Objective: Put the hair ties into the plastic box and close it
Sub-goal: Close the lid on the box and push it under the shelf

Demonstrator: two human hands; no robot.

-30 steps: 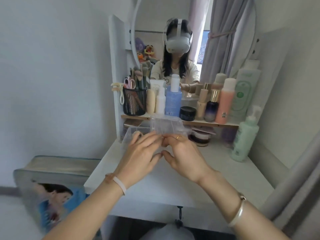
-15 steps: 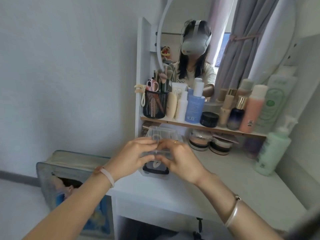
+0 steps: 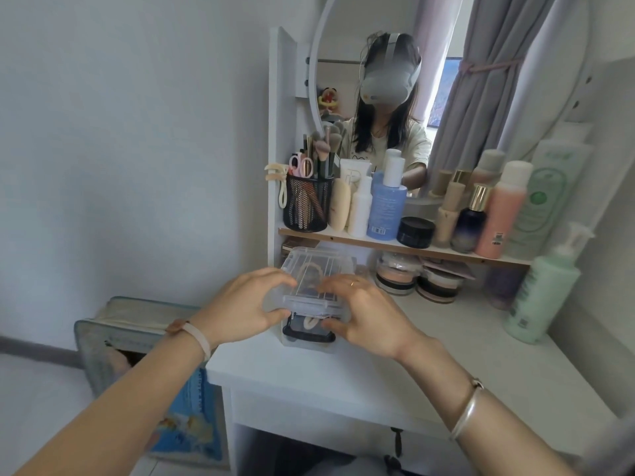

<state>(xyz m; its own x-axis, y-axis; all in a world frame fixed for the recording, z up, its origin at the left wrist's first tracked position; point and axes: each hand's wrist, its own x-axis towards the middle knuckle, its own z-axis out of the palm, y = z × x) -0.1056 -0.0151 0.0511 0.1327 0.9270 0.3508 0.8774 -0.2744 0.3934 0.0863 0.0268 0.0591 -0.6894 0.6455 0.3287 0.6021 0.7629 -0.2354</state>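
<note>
Table [image 3: 429, 365]: one, white, bearing the box near its left front corner.
Mirror [image 3: 446, 80]: one, round, above the shelf.
Shelf [image 3: 343, 237]: one, holding one black mesh cup [image 3: 307, 204], about eight bottles and one dark jar [image 3: 415, 232].
Bag [image 3: 144, 341]: one, on the floor left of the table.
Box [image 3: 318, 297]: one clear plastic box, lid down on top, black latch [image 3: 308, 334] at the near end.
Left hand [image 3: 240, 305]: fingers curled on the lid's left edge, thumb on the box's near left side.
Right hand [image 3: 367, 314]: fingers pressed on the lid, thumb at the near right corner; one ring.
Hair ties [image 3: 311, 269]: inside the box, blurred through the lid; count cannot be told.
Bracelets: one per wrist.
</note>
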